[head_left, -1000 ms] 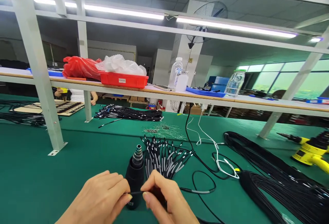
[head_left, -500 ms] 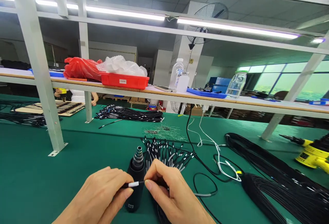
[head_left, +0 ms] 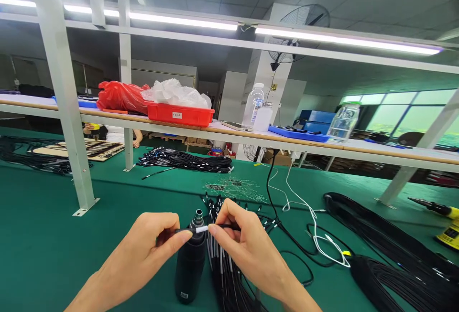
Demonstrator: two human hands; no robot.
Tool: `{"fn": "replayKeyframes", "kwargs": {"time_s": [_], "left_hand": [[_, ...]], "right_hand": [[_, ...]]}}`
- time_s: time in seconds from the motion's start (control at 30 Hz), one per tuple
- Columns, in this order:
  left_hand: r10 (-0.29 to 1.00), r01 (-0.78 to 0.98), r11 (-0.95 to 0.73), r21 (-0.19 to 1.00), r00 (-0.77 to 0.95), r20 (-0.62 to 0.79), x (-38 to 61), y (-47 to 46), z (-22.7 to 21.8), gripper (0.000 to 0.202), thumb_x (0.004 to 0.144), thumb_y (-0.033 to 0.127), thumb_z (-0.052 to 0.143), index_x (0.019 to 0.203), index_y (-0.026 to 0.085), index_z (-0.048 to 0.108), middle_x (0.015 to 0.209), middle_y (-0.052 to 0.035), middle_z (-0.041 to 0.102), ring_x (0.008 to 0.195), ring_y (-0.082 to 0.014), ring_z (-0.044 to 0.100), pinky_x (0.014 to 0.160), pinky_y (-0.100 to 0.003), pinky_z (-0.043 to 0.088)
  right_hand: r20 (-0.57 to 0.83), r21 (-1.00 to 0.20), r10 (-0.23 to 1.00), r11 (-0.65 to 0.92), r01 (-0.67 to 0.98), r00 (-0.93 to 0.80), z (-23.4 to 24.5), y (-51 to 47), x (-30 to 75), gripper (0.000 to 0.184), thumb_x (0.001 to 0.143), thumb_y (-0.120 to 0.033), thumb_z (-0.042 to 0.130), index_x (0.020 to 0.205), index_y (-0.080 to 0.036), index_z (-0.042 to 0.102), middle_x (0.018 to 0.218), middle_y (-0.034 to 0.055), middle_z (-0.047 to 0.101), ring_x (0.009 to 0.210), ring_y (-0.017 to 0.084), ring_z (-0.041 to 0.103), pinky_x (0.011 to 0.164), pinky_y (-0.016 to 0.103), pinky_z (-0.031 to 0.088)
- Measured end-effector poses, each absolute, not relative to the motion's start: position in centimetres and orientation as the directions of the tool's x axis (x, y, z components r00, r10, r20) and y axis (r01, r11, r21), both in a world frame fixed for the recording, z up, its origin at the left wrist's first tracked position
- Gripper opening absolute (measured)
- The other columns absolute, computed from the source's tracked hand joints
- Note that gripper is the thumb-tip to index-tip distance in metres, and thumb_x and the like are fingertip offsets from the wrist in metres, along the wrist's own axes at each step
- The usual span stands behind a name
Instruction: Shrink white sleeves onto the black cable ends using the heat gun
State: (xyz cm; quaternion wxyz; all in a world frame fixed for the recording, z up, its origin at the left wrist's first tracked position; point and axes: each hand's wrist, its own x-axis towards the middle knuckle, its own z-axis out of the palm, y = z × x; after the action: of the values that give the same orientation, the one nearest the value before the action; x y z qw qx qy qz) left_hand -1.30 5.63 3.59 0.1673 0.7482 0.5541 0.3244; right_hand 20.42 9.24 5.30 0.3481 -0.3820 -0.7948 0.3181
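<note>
One white-tipped cable (head_left: 202,229) between left hand (head_left: 139,250), right hand (head_left: 247,245)

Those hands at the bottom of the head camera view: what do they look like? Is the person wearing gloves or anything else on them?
No gloves: the left hand and right hand are both bare, with no rings or watch showing. The left forearm and right forearm also show no sleeve before they leave the view.
</note>
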Motion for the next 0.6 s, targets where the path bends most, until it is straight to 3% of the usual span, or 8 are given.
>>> {"fn": "replayKeyframes", "kwargs": {"time_s": [0.17, 0.6], "left_hand": [[0.945, 0.615, -0.318, 0.721, 0.151, 0.289, -0.8, 7.3, 4.0, 0.051, 0.098, 0.058, 0.03, 0.063, 0.021, 0.029, 0.061, 0.0056, 0.028, 0.058, -0.013, 0.024, 0.055, -0.028, 0.021], [0.946, 0.589, -0.312, 0.745, 0.116, 0.304, -0.8, 10.2, 3.0, 0.049, 0.099, 0.054, 0.032, 0.062, 0.021, 0.033, 0.06, 0.0052, 0.034, 0.058, -0.0135, 0.03, 0.056, -0.029, 0.022]], "right_hand": [[0.322, -0.783, 0.826, 0.506, 0.361, -0.462, 5.1, 11.3, 20.1, 0.023, 0.093, -0.034, 0.053, 0.077, -0.02, 0.043, 0.064, -0.0067, 0.037, 0.055, 0.009, 0.027, 0.048, 0.021, 0.025], [0.302, -0.792, 0.845, 0.481, 0.378, -0.442, 4.1, 13.8, 19.5, 0.024, 0.089, -0.033, 0.055, 0.074, -0.021, 0.041, 0.062, -0.0069, 0.038, 0.054, 0.01, 0.031, 0.049, 0.022, 0.025]]}}
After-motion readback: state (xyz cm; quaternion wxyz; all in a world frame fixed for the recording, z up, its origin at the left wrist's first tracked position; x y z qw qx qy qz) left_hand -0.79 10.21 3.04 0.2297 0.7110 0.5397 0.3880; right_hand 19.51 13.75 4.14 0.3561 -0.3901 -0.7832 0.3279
